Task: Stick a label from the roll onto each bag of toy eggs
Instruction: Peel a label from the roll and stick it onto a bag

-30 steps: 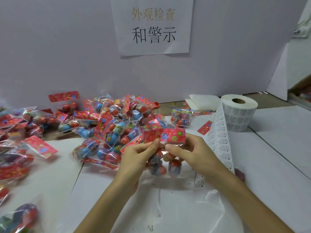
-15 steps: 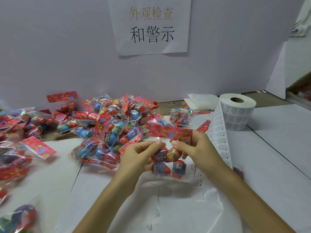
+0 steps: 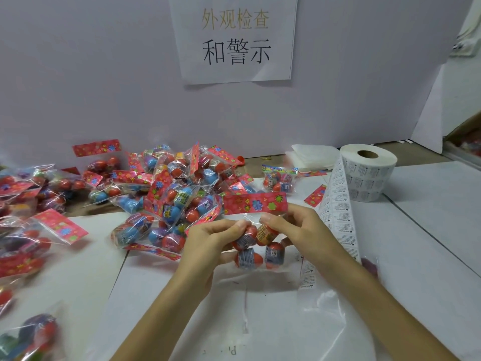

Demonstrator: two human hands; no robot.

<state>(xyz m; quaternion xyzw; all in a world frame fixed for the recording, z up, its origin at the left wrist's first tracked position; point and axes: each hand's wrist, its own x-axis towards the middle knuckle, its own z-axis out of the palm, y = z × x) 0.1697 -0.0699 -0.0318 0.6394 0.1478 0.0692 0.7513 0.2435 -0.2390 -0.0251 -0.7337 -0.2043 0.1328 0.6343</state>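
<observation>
Both hands, left hand (image 3: 216, 237) and right hand (image 3: 294, 225), pinch one upright bag of toy eggs (image 3: 256, 230); the label strip (image 3: 338, 217) hangs just beside the right.

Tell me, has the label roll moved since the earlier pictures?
No. The roll stands at the same spot, below and right of the wall sign.

Pile of bags (image 3: 166, 188) at left, label roll (image 3: 369, 173) at right
The held bag (image 3: 256, 241) was at the frame centre between the left hand (image 3: 208, 241) and the right hand (image 3: 299, 230); the label strip (image 3: 338, 217) hung just right of them.
</observation>
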